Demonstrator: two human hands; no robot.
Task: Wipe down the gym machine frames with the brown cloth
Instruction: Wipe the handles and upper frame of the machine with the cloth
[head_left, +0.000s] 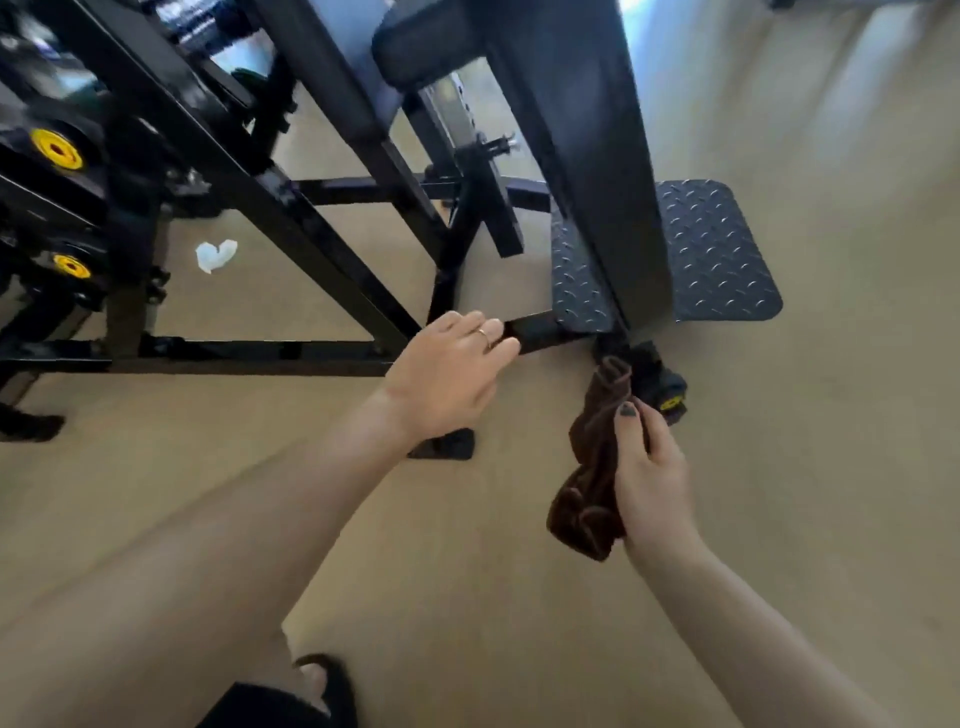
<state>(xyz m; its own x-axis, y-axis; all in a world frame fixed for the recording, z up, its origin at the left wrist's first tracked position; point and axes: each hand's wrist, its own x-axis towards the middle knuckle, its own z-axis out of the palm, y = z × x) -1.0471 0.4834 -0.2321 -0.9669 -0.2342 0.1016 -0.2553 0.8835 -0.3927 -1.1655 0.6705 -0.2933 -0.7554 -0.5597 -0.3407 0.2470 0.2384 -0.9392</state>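
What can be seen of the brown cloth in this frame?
The dark brown, plush-looking cloth is bunched into a long, rumpled roll and hangs roughly upright above the tan floor. The right hand grips it about the middle, thumb across the front, so both ends stick out: the upper end reaches toward the black wheel with a yellow hub at the machine's base, and the folded lower end droops below the hand. Whether it touches the wheel cannot be told.

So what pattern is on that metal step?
The footplate is dark grey with a raised diamond-tread pattern, seen in the head view.
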